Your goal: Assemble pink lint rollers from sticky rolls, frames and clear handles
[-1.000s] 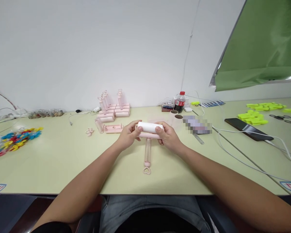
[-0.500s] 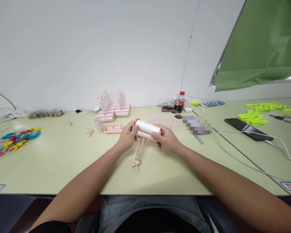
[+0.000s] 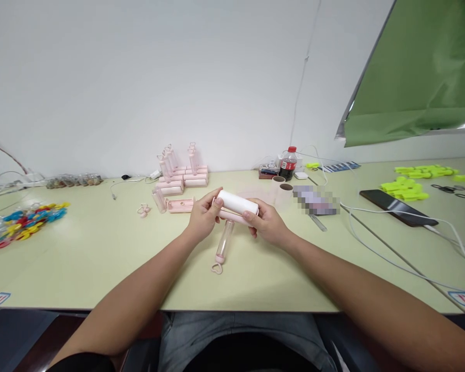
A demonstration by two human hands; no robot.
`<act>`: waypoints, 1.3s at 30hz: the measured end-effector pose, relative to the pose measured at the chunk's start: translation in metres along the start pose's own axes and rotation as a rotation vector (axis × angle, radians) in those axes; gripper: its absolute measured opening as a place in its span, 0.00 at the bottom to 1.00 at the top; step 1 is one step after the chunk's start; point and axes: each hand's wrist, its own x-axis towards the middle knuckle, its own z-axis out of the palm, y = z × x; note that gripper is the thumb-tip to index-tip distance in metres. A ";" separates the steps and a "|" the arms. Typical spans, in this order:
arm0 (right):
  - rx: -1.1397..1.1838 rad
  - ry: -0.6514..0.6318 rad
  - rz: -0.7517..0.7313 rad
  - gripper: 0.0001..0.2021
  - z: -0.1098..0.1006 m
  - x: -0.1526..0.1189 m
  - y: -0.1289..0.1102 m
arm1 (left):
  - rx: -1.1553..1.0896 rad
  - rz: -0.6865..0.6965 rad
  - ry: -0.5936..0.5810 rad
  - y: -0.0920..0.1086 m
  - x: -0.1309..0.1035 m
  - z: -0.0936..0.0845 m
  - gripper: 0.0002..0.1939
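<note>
A white roll lies in a pink holder, tilted down to the right above the table. My left hand grips the left end, its thumb on the roll's edge. At the right end my right hand is wrapped round the holder, thumb near the roll's end. Below them a clear tube with a pink heart-shaped loop points toward me, its upper end reaching the holder. An open pink holder part rests left of my hands, beside another clear tube.
Several pink holders with upright handles stand at the back. Two rolls stand near a cola bottle. A phone with cables lies right, near neon-yellow pieces. Colourful pieces lie left on the table.
The view has shifted very slightly. Both hands keep their hold on the roll and holder, with no clear movement otherwise.
</note>
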 end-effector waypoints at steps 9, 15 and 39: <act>0.019 0.004 -0.021 0.27 0.000 0.000 0.005 | -0.012 0.005 0.018 0.001 0.000 0.000 0.34; 0.057 0.009 -0.045 0.28 0.001 0.000 0.007 | -0.012 0.024 0.040 0.001 -0.001 0.001 0.33; 0.097 0.076 -0.097 0.28 0.007 -0.002 0.006 | 0.030 0.115 0.085 0.004 -0.005 0.004 0.30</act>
